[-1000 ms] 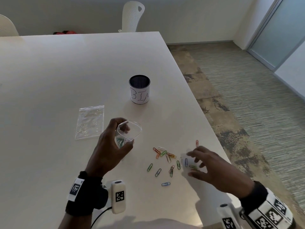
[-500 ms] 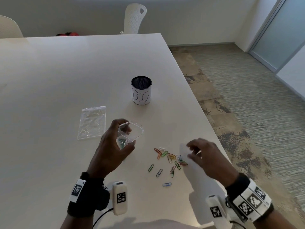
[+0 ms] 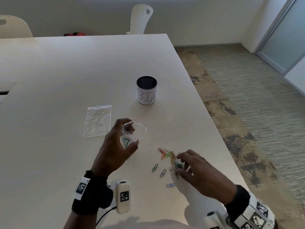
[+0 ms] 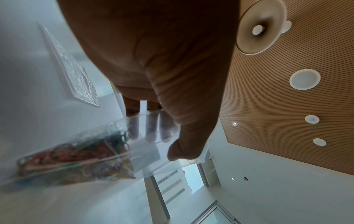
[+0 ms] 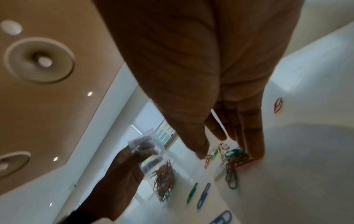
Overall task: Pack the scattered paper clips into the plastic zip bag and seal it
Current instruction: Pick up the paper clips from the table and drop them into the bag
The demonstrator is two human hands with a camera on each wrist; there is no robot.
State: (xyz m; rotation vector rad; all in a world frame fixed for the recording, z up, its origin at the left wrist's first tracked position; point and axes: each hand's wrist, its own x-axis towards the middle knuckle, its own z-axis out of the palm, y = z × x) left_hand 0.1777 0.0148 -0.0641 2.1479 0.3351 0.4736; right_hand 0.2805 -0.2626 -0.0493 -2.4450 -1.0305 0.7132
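Observation:
My left hand (image 3: 118,146) holds a clear plastic zip bag (image 3: 136,129) upright on the table, mouth open, thumb and fingers gripping its sides. A heap of coloured paper clips (image 4: 76,154) lies in its bottom. In the left wrist view the left hand (image 4: 164,147) pinches the bag (image 4: 143,151) near the rim. Right of it lie scattered paper clips (image 3: 168,154). My right hand (image 3: 179,165) rests on them, its fingers (image 5: 254,151) fairly straight and touching a green and red cluster (image 5: 235,159). One red clip (image 5: 277,105) lies apart beyond the hand.
A second clear zip bag (image 3: 97,121) lies flat to the left. A mesh cup marked BIN (image 3: 146,91) stands behind the clips. The table edge (image 3: 219,139) runs close on the right, with carpet below. Two white chairs stand at the far side.
The right hand swept clips leftward, lifted off half a second ago, and has come down on the bunched cluster again. The left hand holds the bag in the same place.

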